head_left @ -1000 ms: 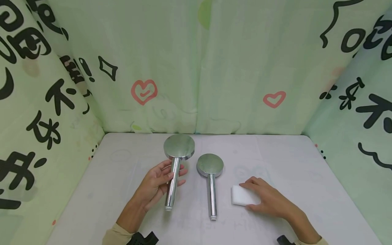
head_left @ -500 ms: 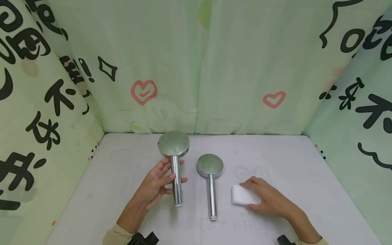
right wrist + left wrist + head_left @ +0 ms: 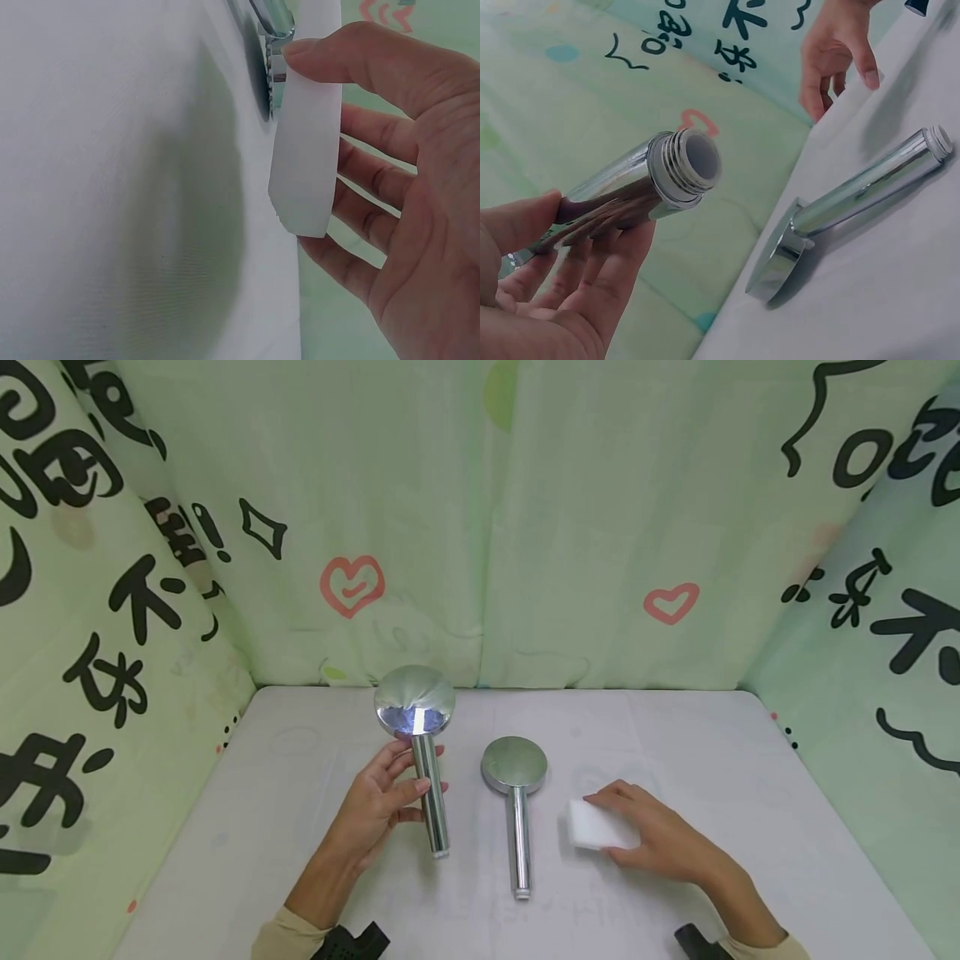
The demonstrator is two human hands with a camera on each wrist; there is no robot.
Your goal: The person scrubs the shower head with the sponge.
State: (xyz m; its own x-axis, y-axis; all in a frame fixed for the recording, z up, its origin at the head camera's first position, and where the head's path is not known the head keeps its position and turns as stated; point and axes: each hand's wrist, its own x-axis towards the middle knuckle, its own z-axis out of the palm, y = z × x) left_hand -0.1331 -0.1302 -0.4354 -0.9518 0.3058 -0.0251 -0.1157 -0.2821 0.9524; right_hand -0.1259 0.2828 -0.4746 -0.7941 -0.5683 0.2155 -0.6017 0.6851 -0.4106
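A white table [image 3: 637, 735], its far corners rounded, fills the lower part of the head view, and faint marks show on its surface. Pale green cloth stands around it on three sides: a back curtain [image 3: 570, 527], a left curtain [image 3: 45, 677] and a right curtain [image 3: 862, 685]. Both side curtains carry large black lettering; the back one bears two red outlined hearts, a left heart [image 3: 352, 587] and a right heart [image 3: 671, 604], and one black four-pointed star [image 3: 263, 529]. Counted out, there are two chrome showerheads, one white block [image 3: 600, 827] and two hands. The left hand [image 3: 378, 802] holds one showerhead [image 3: 425, 760] by its handle, thumb across the front and fingers behind, spread only as far as the handle's thickness; the round end is uppermost, and the left wrist view shows the handle's hollow, threaded end. The other showerhead [image 3: 517, 793] lies on the table between the hands, its round end toward the back curtain. The right hand [image 3: 660, 839] grips the block between thumb and fingertips, parted to the block's width; in the right wrist view it is held clear of the table, its shadow apart from it. Two beige sleeves show, a left sleeve [image 3: 285, 937] and a right sleeve [image 3: 772, 949].
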